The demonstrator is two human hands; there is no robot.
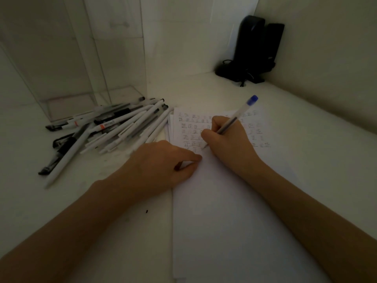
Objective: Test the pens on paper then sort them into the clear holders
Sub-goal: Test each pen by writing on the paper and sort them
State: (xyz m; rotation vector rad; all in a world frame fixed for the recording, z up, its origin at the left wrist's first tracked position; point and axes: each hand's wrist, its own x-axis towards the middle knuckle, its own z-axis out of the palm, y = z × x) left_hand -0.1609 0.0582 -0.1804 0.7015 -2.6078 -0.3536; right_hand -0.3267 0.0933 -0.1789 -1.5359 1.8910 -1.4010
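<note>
A blue-capped pen [234, 119] is gripped by the right hand [226, 139], whose fingers are curled tightly around its barrel. Its tip is set on the paper [224, 221], just below rows of written marks. The paper is pressed to the bench [306, 160] by the left hand [163, 164], its fingers loosely bent and holding nothing. A pile of pens [114, 127] is lying left of the paper, before the clear holders [71, 78].

Black device [257, 48] with cable standing in far corner, small dark speck [146, 211] on white desk [306, 139]
</note>
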